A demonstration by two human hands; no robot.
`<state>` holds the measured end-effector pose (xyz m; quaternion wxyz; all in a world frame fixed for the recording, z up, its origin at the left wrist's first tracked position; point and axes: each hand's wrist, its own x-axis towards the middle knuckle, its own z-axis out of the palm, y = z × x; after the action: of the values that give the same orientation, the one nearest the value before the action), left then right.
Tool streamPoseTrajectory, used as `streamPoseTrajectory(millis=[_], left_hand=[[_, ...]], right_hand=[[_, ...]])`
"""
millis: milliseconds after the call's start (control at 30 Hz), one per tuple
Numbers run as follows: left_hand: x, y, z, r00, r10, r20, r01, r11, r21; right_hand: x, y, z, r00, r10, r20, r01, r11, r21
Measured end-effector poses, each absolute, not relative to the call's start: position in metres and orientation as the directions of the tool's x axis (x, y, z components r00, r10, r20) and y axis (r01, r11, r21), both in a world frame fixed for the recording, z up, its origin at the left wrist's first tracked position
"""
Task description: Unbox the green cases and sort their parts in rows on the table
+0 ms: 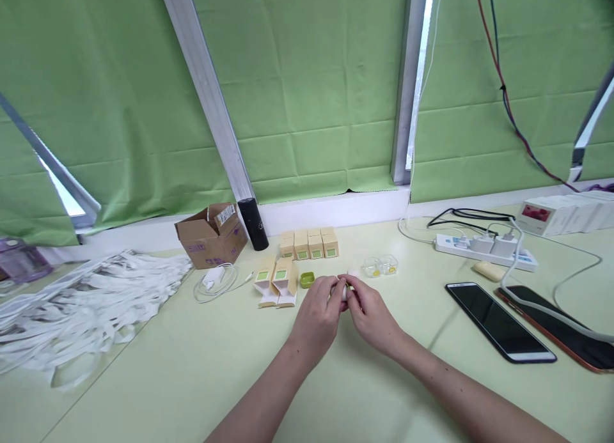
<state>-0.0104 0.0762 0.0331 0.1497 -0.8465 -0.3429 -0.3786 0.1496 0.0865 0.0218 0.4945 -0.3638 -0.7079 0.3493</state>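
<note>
My left hand (317, 312) and my right hand (370, 310) meet above the middle of the table, fingers closed around a small white object (344, 293). A thin green part shows by the right fingertips; the rest is hidden by the fingers. Just beyond my left hand sits a small green square cup (307, 279). Past my right hand lies a clear plastic piece with two rounded cups (380, 265), yellow spots inside. Two opened cream boxes (277, 280) with green windows stand left of the green cup, flaps toward me.
Several closed small boxes (308, 245) stand in a row behind. A cardboard carton (211, 236), a black cylinder (252, 224) and a white charger (213, 277) are at left, beside white straps (91, 309). At right are a power strip (484, 248) and two phones (499, 320).
</note>
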Motion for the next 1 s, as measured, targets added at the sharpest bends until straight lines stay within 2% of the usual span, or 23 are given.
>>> streamPoseTrajectory(millis=[167, 400, 800, 900, 1000], left_hand=[[-0.013, 0.078, 0.033, 0.474, 0.485, 0.735, 0.687, -0.726, 0.036], [-0.015, 0.079, 0.031, 0.478, 0.467, 0.744, 0.650, -0.758, 0.058], [-0.011, 0.082, 0.020, 0.464, 0.469, 0.752, 0.705, -0.709, 0.007], [-0.013, 0.083, 0.018, 0.450, 0.470, 0.759, 0.689, -0.724, 0.040], [-0.019, 0.084, 0.021, 0.404, 0.518, 0.754, 0.669, -0.730, 0.143]], right_hand=[[0.148, 0.088, 0.017, -0.230, 0.858, 0.460, 0.159, 0.499, -0.852], [0.150, 0.088, 0.023, -0.285, 0.875, 0.392, 0.211, 0.456, -0.864], [0.149, 0.083, 0.028, -0.308, 0.875, 0.375, 0.203, 0.445, -0.872], [0.149, 0.083, 0.028, -0.293, 0.888, 0.353, 0.180, 0.414, -0.892], [0.153, 0.083, 0.027, -0.286, 0.875, 0.390, 0.194, 0.452, -0.871]])
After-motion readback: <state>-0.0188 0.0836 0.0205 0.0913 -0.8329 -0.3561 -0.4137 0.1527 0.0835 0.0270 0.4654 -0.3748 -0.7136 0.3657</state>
